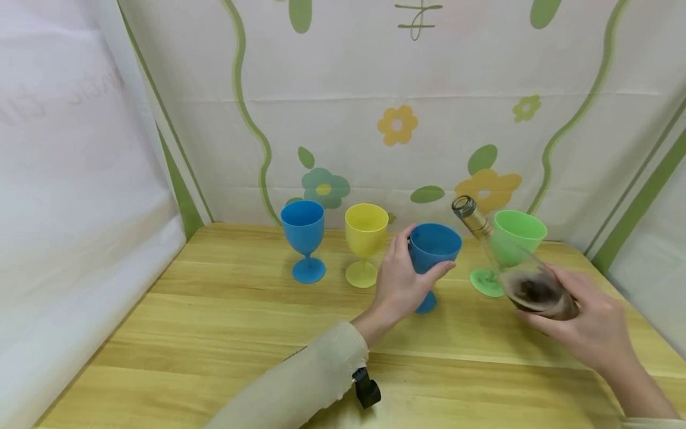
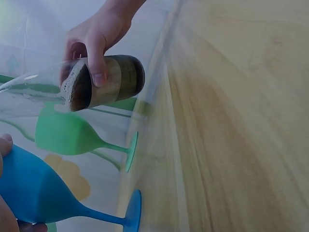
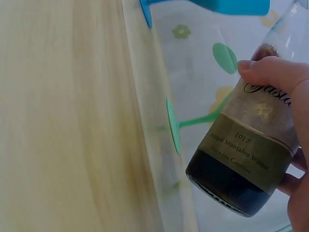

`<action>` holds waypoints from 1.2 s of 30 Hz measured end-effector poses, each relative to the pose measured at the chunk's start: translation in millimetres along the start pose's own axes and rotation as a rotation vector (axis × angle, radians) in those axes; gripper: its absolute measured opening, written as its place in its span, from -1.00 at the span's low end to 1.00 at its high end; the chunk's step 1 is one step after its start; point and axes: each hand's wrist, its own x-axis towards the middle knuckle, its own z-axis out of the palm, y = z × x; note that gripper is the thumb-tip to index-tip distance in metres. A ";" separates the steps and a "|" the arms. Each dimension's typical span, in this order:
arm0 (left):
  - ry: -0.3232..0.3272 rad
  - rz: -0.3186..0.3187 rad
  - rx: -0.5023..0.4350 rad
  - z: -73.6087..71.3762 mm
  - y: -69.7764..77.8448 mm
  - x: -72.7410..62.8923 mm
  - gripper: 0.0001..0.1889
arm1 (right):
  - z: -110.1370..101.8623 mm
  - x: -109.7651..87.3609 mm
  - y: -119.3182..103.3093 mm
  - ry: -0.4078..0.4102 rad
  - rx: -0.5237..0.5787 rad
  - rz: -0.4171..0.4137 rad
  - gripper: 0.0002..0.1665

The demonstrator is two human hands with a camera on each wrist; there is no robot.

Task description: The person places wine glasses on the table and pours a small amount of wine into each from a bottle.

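Note:
My left hand (image 1: 403,275) holds a blue goblet (image 1: 435,245) by its bowl, with the thumb on the near side and the fingers round the far left. In the left wrist view, the goblet's foot (image 2: 133,212) is near the tabletop; I cannot tell whether it touches. My right hand (image 1: 595,319) grips a clear wine bottle (image 2: 120,79) round its lower, labelled part. Dark liquid with foam shows inside the bottle. It leans left, its open mouth (image 1: 464,205) above and right of the blue goblet's rim. Behind the bottle stands a green goblet (image 1: 520,229), partly hidden.
Left of my left hand, a yellow goblet (image 1: 367,229) and another blue goblet (image 1: 302,229) stand upright towards the back of the wooden table (image 1: 214,333). A flowered white cloth (image 1: 343,131) hangs behind, with white cloth at both sides. A small black device (image 1: 367,388) hangs from my left sleeve.

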 end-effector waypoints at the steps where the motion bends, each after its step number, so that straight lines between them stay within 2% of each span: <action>1: 0.000 -0.003 0.000 0.2 -0.5 1.4 -0.06 | 1.8 -0.2 -2.4 0.001 0.004 0.017 0.20; 12: -0.016 -0.055 0.009 3.7 0.6 15.7 -0.06 | 11.6 -0.4 -29.3 -0.050 0.132 0.223 0.17; 23: -0.007 -0.076 0.003 13.4 -1.2 29.5 -0.05 | 18.2 -3.1 -41.7 -0.111 0.219 0.393 0.04; 29: -0.010 -0.072 0.005 18.7 -1.0 35.6 -0.05 | 19.2 -6.0 -39.6 -0.132 0.264 0.403 0.02; 36: -0.009 -0.067 0.014 23.2 -2.3 38.7 -0.05 | 26.0 -9.8 -42.2 -0.119 0.303 0.288 0.04</action>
